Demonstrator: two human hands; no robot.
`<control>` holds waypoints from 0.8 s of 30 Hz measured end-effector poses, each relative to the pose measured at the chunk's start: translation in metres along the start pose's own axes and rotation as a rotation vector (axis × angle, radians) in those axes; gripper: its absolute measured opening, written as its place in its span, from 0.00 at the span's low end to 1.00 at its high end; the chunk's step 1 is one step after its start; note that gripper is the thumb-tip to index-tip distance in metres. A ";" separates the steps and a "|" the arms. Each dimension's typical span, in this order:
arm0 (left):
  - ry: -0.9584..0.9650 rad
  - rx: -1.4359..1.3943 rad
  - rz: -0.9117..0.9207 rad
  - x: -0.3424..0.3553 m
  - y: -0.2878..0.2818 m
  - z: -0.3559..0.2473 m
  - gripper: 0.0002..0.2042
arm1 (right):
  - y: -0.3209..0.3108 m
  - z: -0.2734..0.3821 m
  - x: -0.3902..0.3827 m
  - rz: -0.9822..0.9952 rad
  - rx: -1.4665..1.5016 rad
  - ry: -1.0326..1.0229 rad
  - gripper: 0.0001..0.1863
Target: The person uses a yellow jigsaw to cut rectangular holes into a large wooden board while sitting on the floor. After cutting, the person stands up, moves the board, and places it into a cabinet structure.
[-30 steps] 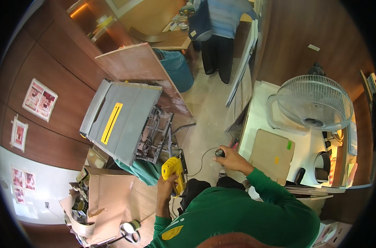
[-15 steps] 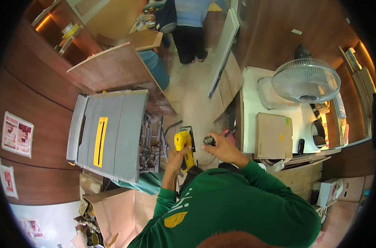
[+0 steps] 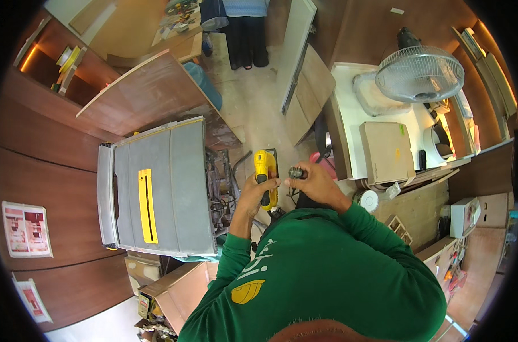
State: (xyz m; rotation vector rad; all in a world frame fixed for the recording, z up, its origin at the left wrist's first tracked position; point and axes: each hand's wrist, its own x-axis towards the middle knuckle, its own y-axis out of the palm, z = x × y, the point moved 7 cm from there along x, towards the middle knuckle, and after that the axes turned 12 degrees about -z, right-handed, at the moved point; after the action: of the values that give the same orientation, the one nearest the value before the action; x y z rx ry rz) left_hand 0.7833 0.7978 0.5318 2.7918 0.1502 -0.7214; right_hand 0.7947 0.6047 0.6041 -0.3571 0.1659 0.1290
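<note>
Left hand (image 3: 251, 195): curled in a grip, thumb (image 3: 269, 184) stretched toward its counterpart.
Right hand (image 3: 318, 182): likewise curled, thumb just beside the left one.
Arms (image 3: 234, 249): both bent, angled inward.

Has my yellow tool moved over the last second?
Yes, forward: the yellow tool was by the near end of the table saw; now it's level with its middle.

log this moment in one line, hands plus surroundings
left hand: holds yellow power tool | right hand: holds small dark object | table saw: left of hands | fan: on white counter, right
</note>
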 end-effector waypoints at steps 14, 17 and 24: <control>0.053 0.054 0.007 0.019 -0.023 -0.029 0.14 | 0.045 0.056 0.070 0.011 0.132 -0.077 0.19; 0.051 0.210 -0.091 0.022 -0.027 -0.023 0.12 | 0.063 0.045 0.077 0.074 0.151 -0.081 0.17; 0.030 0.338 -0.156 0.017 -0.037 0.006 0.09 | 0.072 0.020 0.079 0.179 -0.060 -0.187 0.28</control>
State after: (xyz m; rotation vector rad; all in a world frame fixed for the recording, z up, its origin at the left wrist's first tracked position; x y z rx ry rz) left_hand 0.7897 0.8322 0.5108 3.1406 0.2775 -0.8080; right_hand 0.8634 0.6862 0.5841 -0.3872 0.0083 0.3432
